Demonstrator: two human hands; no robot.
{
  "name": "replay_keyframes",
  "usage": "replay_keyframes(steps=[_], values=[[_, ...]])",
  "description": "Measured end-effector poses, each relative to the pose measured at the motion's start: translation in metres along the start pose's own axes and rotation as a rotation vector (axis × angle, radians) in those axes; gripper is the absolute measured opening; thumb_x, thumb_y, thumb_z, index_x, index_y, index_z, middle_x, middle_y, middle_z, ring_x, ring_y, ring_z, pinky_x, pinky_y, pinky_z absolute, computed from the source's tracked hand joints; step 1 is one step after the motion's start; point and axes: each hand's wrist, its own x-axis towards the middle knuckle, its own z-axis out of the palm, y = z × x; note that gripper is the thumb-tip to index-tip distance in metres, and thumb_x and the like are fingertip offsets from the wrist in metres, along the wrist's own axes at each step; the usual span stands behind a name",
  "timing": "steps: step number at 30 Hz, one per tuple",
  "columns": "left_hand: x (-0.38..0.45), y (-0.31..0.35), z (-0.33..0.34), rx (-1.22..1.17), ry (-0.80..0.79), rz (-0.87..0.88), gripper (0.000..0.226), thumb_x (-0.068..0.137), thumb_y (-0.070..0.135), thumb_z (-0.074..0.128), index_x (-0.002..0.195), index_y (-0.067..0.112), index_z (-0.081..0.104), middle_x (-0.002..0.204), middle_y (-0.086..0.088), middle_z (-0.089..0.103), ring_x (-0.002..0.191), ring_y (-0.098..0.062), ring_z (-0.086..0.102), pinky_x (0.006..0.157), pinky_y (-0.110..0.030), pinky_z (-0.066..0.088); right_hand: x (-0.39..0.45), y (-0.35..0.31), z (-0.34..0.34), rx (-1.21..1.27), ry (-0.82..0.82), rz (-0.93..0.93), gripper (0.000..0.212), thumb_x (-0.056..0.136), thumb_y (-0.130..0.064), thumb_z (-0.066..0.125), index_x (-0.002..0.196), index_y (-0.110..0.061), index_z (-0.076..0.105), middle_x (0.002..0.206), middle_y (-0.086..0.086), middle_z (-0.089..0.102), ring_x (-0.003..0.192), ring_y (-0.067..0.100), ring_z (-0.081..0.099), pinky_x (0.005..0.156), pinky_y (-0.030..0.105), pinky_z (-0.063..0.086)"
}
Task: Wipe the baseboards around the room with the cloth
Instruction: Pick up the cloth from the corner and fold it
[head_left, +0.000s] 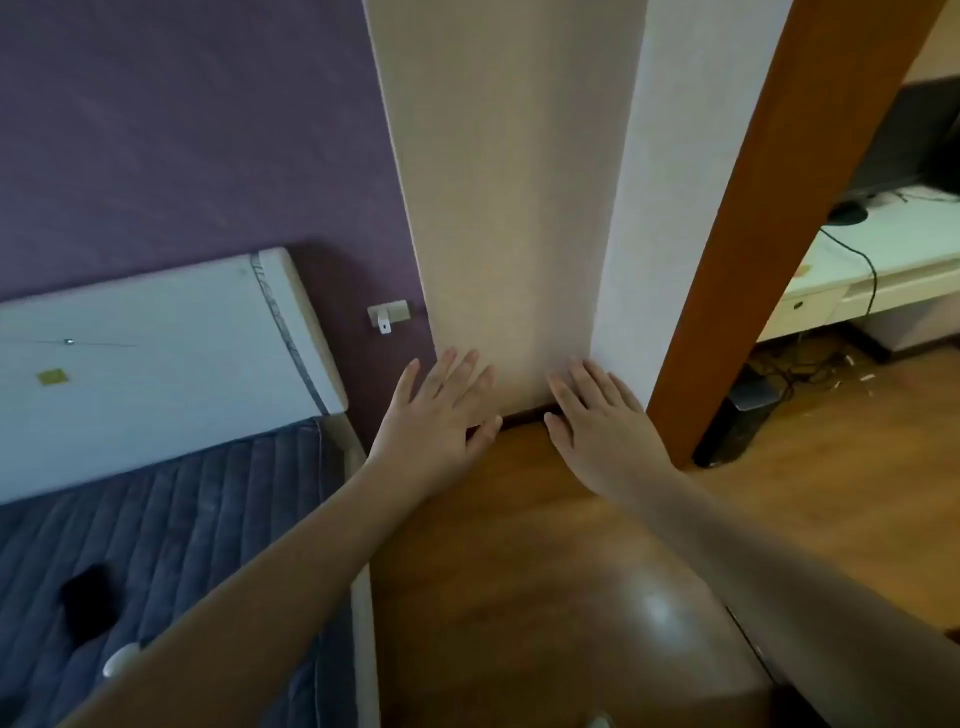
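Hands reach forward side by side, both spread flat with fingers apart and nothing in either. The left hand (441, 410) and the right hand (597, 415) hover over the foot of a pale wall column (514, 208), where a short dark baseboard (524, 414) shows between them, meeting the wooden floor (519, 519). No cloth shows in this view. Left of the arms lies a bed (156, 519) with a grey quilted cover and white headboard (156, 343) against a purple wall (182, 130). To the right stands an orange door frame (769, 234), with a white tabletop (893, 244) beyond it.
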Motion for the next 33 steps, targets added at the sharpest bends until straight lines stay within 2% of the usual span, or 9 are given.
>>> replay_keyframes(steps=[3, 6, 10, 15, 19, 26, 33], values=[[0.033, 0.013, 0.030, 0.013, -0.031, -0.020, 0.067, 0.098, 0.063, 0.001, 0.157, 0.032, -0.005, 0.166, 0.004, -0.008, 0.151, -0.017, -0.014, 0.121, -0.048, -0.010, 0.012, 0.033, 0.024, 0.016, -0.018, 0.045, 0.060, 0.103, -0.053, 0.011, 0.157, -0.027, 0.007, 0.165, 0.001, 0.006, 0.152, 0.021, -0.004, 0.116, 0.033, -0.010], [0.057, 0.021, 0.054, 0.002, -0.079, -0.022, 0.065, 0.100, 0.063, 0.006, 0.156, 0.035, -0.009, 0.165, 0.005, -0.012, 0.150, -0.017, -0.018, 0.118, -0.045, -0.015, 0.021, 0.058, 0.050, 0.010, -0.061, 0.063, 0.061, 0.102, -0.053, 0.005, 0.157, -0.027, 0.010, 0.165, 0.002, 0.008, 0.151, 0.021, -0.002, 0.119, 0.036, -0.004], [0.083, 0.024, 0.068, -0.016, -0.122, -0.050, 0.069, 0.095, 0.065, 0.001, 0.156, 0.034, -0.009, 0.165, 0.005, -0.014, 0.150, -0.017, -0.018, 0.119, -0.044, -0.013, 0.037, 0.076, 0.065, 0.042, -0.127, 0.069, 0.074, 0.092, -0.056, -0.009, 0.157, -0.026, 0.007, 0.165, 0.002, 0.006, 0.152, 0.021, -0.002, 0.122, 0.038, 0.002], [0.120, 0.018, 0.083, -0.014, -0.153, -0.045, 0.072, 0.092, 0.066, -0.006, 0.156, 0.034, -0.009, 0.165, 0.004, -0.012, 0.151, -0.018, -0.017, 0.120, -0.044, -0.011, 0.073, 0.085, 0.082, 0.111, -0.144, 0.068, 0.076, 0.090, -0.055, -0.011, 0.157, -0.024, 0.007, 0.165, 0.002, 0.005, 0.152, 0.021, -0.003, 0.122, 0.038, 0.001], [0.148, -0.007, 0.100, -0.012, -0.155, -0.021, 0.069, 0.096, 0.064, 0.002, 0.157, 0.033, -0.008, 0.165, 0.002, -0.013, 0.150, -0.019, -0.018, 0.121, -0.044, -0.009, 0.109, 0.078, 0.100, 0.105, -0.171, 0.085, 0.076, 0.089, -0.056, -0.013, 0.157, -0.026, 0.003, 0.165, 0.001, 0.001, 0.151, 0.020, -0.006, 0.122, 0.037, -0.001], [0.201, -0.080, 0.144, -0.057, -0.176, 0.039, 0.067, 0.101, 0.062, 0.010, 0.156, 0.032, -0.012, 0.164, 0.002, -0.016, 0.149, -0.018, -0.021, 0.118, -0.043, -0.014, 0.186, 0.052, 0.131, 0.054, -0.193, 0.148, 0.072, 0.093, -0.056, -0.007, 0.157, -0.026, 0.009, 0.165, 0.001, 0.008, 0.152, 0.023, 0.000, 0.121, 0.038, -0.001], [0.252, -0.161, 0.165, -0.067, -0.180, 0.141, 0.068, 0.100, 0.062, 0.008, 0.156, 0.030, -0.011, 0.164, 0.001, -0.017, 0.150, -0.020, -0.020, 0.123, -0.048, -0.003, 0.256, 0.010, 0.148, 0.050, -0.191, 0.238, 0.071, 0.093, -0.056, -0.005, 0.157, -0.027, 0.009, 0.165, 0.001, 0.008, 0.152, 0.023, -0.001, 0.121, 0.037, -0.002]])
